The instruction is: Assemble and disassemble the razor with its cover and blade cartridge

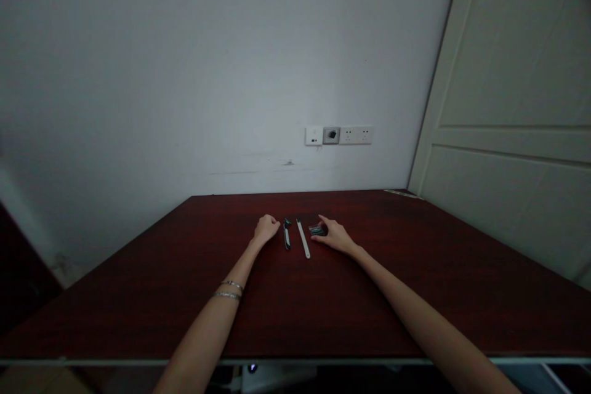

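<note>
My left hand (266,229) rests on the dark red table with its fingers curled in; I see nothing in it. Just right of it lies a razor (287,236) with a dark head and a pale stripe along its handle. Beside the razor is a slim white stick-like handle (303,240) with a dark far end and a small hole at the near end; its kind is unclear. My right hand (337,236) has thumb and index finger around a small clear case (316,230) with dark and greenish contents. Its other fingers are mostly hidden.
The wide table (286,314) meets a pale wall behind, where socket plates (339,135) are mounted. A cream panelled door (508,104) rises along the right side. A pale strip (403,194) lies at the far right corner. Below the front edge is a whitish object (277,378).
</note>
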A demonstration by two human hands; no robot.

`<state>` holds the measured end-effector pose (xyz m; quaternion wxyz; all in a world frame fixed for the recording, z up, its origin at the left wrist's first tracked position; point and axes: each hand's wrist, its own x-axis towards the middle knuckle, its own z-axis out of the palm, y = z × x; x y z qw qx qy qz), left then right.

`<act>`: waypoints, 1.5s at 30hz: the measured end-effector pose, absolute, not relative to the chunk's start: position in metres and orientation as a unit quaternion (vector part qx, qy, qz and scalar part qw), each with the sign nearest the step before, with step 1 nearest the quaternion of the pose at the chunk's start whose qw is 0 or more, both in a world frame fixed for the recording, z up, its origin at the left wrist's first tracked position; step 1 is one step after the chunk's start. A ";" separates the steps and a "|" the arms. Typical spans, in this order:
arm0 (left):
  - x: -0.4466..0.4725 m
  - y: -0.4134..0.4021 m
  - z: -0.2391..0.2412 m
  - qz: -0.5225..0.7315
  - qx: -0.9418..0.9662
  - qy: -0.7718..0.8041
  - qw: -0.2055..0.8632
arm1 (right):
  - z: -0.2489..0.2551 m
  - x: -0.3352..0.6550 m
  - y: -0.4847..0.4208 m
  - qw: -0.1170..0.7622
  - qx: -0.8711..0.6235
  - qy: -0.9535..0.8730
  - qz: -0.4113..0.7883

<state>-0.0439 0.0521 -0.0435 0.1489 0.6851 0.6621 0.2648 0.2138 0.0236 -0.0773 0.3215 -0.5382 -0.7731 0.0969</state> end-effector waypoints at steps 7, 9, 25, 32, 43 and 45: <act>-0.045 0.054 -0.047 0.254 0.690 0.662 0.143 | -0.073 0.214 0.021 0.315 -0.542 -0.774 0.087; -0.045 0.054 -0.047 0.252 0.689 0.664 0.140 | -0.074 0.214 0.021 0.315 -0.541 -0.775 0.081; -0.060 0.049 -0.046 0.200 0.721 0.659 -0.075 | -0.080 0.273 0.041 0.291 -0.613 -0.735 -0.012; -0.066 0.055 -0.059 0.135 0.744 0.652 -0.058 | -0.084 0.277 0.038 0.244 -0.663 -0.707 -0.027; -0.066 0.063 -0.073 0.080 0.729 0.680 -0.009 | -0.078 0.271 0.033 0.198 -0.690 -0.695 -0.028; -0.066 0.064 -0.074 0.077 0.729 0.680 -0.012 | -0.077 0.270 0.033 0.194 -0.692 -0.695 -0.033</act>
